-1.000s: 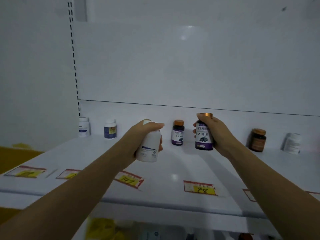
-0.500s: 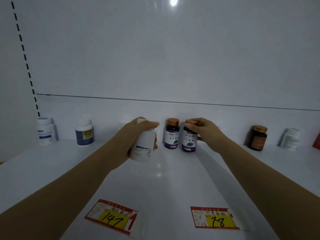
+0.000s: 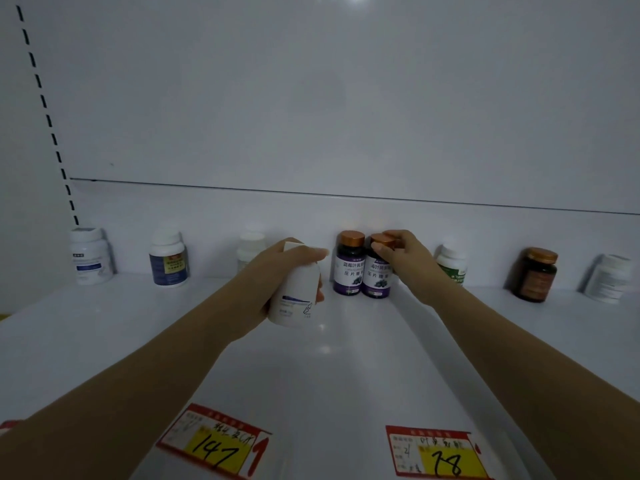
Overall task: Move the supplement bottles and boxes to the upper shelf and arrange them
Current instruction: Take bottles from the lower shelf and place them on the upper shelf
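Shelf: we see a white upper shelf [image 3: 346,375] with bottles standing in a row along its back edge.
Left hand: our left hand [image 3: 266,275] grips a white bottle [image 3: 294,296], fingers curled round its body and the thumb laid over its top.
White bottle: it leans slightly, in front of the row and just left of the purple pair; we cannot tell whether its base touches the shelf.
Right hand: our right hand [image 3: 412,261] reaches to the back row, its fingertips [image 3: 381,249] pinched on the copper cap of the right purple bottle [image 3: 377,275].
Purple pair: the right purple bottle stands upright on the shelf, touching the left purple bottle [image 3: 349,268] beside it.
Behind the fingers: a third copper cap [image 3: 391,233] shows; its bottle is hidden.
Row to the left: we count a far-left bottle [image 3: 90,256], a blue-label bottle [image 3: 168,259] and a pale bottle [image 3: 251,247] partly hidden by the left hand.
Row to the right: a green-label bottle [image 3: 452,266] stands just behind our right wrist, then a brown bottle [image 3: 535,275] and a far-right bottle [image 3: 609,278], well apart.
Front edge: two price tags lie flat, one marked 147 [image 3: 214,441] and one marked 78 [image 3: 436,452].
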Tool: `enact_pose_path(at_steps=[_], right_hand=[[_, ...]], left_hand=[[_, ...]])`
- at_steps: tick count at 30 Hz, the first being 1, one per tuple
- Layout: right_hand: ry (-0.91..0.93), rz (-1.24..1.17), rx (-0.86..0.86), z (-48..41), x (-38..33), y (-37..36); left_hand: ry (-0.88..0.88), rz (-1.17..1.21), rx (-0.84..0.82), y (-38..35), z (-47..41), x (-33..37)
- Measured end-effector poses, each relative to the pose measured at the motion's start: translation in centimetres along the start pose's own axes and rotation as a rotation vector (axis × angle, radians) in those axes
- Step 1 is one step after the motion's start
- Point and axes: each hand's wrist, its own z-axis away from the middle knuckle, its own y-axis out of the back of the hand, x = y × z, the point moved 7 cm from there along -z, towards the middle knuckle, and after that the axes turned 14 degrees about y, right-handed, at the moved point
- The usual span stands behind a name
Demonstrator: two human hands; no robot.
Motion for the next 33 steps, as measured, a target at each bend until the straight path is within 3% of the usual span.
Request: enact_pose_path(at_steps=[4,11,15,20,24,33], right_hand=[[0.044,0.192,-0.002,-0.1,-0.6,0.4],[-0.007,0.785,-0.044,0.8,-3.1,0.8],[-0.12,0.996,-0.317,2.8,-3.7,-0.5],[-0.09,1.028,-0.626,6.0,-5.6,-4.9],[0.015,1.028,-0.696,7.4,-8.4,-8.0],[0.214,0.939,-0.817,8.2,-12.2,-16.8]], left_hand=[[0.009,0.006,0.016,0.0,0.1,-0.2],[0.003,-0.006,0.036,0.5,0.9,0.0],[0.01,-0.004,0.045,1.1,1.7,0.4],[-0.004,-0.032,0.103,2.2,3.0,0.9],[-0.012,-0.069,0.151,3.8,4.8,0.9],[0.036,-0.112,0.481,11.3,9.2,1.0]])
